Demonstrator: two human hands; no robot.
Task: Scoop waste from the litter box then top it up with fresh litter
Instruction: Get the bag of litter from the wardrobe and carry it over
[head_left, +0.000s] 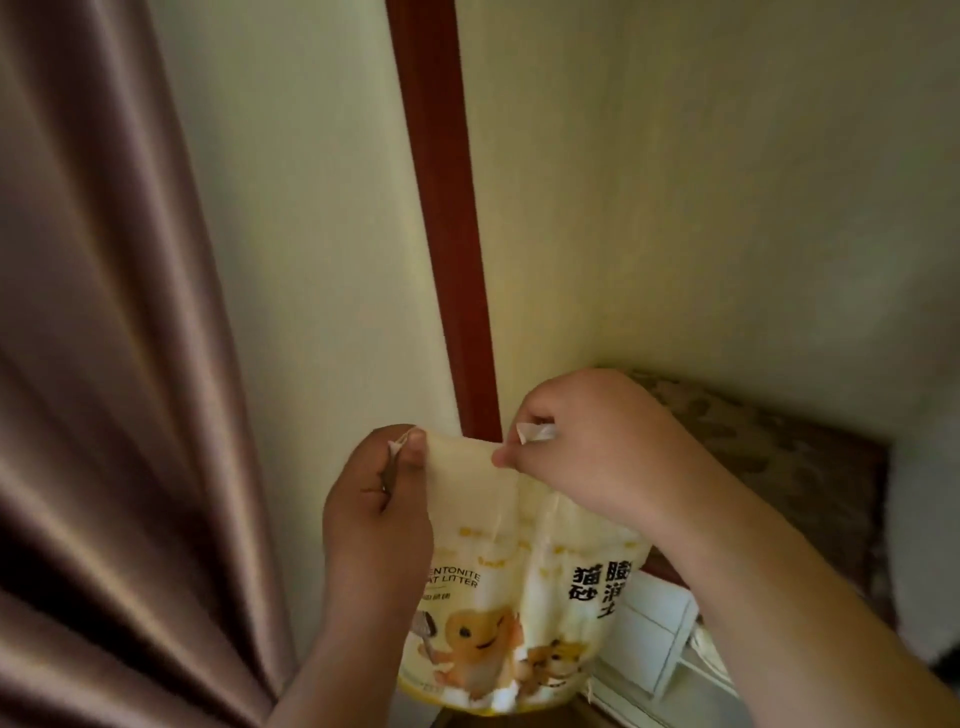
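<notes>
By the wall, 2 hands, left hand & right hand, pinch 1 litter bag top.

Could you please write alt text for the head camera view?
Two hands pinch the top edge of a yellow cat litter bag, left hand and right hand pulling it apart. A brown curtain hangs left of a cream wall.

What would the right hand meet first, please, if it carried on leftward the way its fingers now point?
Probably the left hand: the right hand points leftward along the litter bag's stretched top edge, which both pinch. Depth is unclear, but nothing else lies between them.
</notes>
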